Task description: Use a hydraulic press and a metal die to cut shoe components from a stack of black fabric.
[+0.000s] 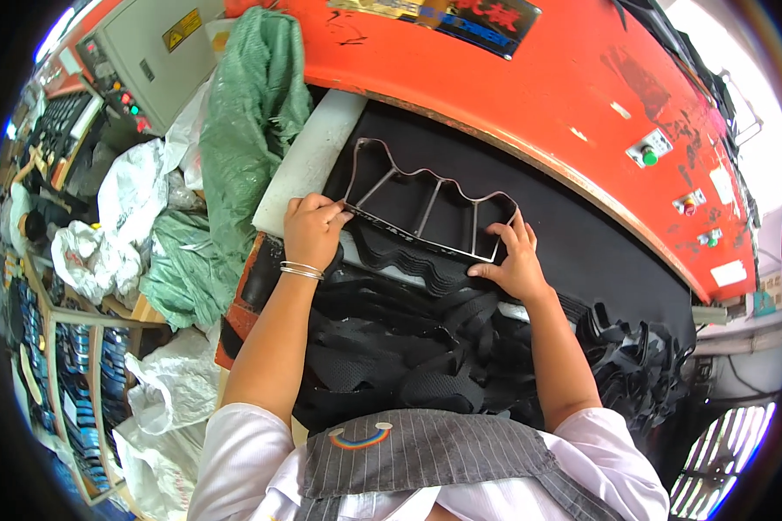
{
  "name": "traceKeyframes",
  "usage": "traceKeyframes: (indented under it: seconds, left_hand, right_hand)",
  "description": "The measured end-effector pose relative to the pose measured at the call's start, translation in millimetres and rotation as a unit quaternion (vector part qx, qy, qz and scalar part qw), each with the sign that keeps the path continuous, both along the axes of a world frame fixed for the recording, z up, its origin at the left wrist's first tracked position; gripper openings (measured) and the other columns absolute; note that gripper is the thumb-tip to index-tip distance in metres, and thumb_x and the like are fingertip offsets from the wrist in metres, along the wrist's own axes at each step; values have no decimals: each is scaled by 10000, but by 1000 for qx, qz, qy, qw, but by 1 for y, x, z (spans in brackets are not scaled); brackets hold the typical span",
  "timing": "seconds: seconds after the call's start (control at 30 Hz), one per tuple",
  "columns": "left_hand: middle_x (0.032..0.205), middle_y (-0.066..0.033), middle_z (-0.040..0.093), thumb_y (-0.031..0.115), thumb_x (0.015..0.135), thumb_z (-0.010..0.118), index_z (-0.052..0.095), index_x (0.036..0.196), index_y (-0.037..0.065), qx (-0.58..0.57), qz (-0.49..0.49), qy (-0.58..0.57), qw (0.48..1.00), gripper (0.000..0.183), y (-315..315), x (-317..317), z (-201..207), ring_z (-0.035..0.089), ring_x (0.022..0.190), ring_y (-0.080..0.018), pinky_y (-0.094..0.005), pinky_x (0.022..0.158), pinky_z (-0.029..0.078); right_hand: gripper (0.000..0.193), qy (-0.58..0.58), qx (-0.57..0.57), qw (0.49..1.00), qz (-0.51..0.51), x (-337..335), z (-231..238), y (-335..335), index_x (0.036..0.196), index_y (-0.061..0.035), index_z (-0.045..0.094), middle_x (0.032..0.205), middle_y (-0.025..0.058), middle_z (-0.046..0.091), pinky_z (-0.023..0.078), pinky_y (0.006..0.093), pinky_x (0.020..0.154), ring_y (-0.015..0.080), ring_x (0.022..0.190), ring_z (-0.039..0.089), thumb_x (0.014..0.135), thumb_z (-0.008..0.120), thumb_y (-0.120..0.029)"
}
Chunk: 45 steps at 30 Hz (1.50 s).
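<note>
A metal cutting die (426, 208) with a wavy far edge and several crossbars lies on black sheet material (565, 217) under the orange press. My left hand (313, 227) pinches the die's near left corner between thumb and fingers; rings and two bracelets show on it. At the opposite end my right hand (517, 260) grips the right corner, thumb on the near side and fingers over the far side. Just nearer than the die, a stack of black wavy-edged cut pieces (408, 265) is partly hidden.
Black offcuts (382, 347) heap up along the near edge, between my arms and to the right. The orange press (495, 78) arches across the back, with a green button (649, 156) at right. A white board (308, 148), green sack (256, 130) and white bags (135, 191) are at left.
</note>
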<state>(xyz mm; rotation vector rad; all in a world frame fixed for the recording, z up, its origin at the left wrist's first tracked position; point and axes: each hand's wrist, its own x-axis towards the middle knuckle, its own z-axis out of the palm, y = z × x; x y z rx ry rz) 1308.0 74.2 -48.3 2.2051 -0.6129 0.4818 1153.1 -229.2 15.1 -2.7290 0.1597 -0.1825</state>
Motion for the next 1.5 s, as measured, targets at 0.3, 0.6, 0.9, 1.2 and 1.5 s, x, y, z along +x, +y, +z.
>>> traceKeyframes:
  seconds: [0.3,0.6,0.9,1.2,1.5]
  left_hand:
    - [903,-98,635,154,752,727,715,852,38,72,-28,-79,994,154,-10,42,-15,562,896,-307,-413,813,439]
    - [959,-148,675,239,798,705,700,1002,54,9,-95,7,995,276,-151,15,108,620,955,-317,-408,850,490]
    - [736,-137,671,346,856,617,713,789,82,-73,-484,-19,872,289,-395,-60,193,652,676,-325,-414,645,520]
    - [724,-170,631,305,892,540,620,725,50,7,-407,30,913,315,-400,-49,186,614,729,-401,-509,674,482]
    - [850,-105,658,438,911,531,694,853,105,295,-259,230,891,375,-180,-85,78,635,869,-309,-444,740,511]
  right_hand:
    - [859,-40,-47,997,36,26,2,-25,1295,-108,514,1401,336,286,258,549,1082,477,1344,267,610,821,-527]
    - [568,-461,-63,853,-236,-41,99,-205,1334,-8,478,1444,214,385,276,407,1109,337,1344,367,849,655,-244]
    - [674,-531,-116,564,-621,-120,134,-567,1228,60,508,1229,337,500,319,522,1017,484,1161,428,970,336,-538]
    - [842,-464,22,693,-551,-141,137,-545,1459,39,260,1509,312,199,175,469,1143,432,1411,176,946,343,-623]
    - [275,-258,103,944,-180,-126,104,-216,946,2,635,881,106,616,471,360,759,225,831,582,897,598,-266]
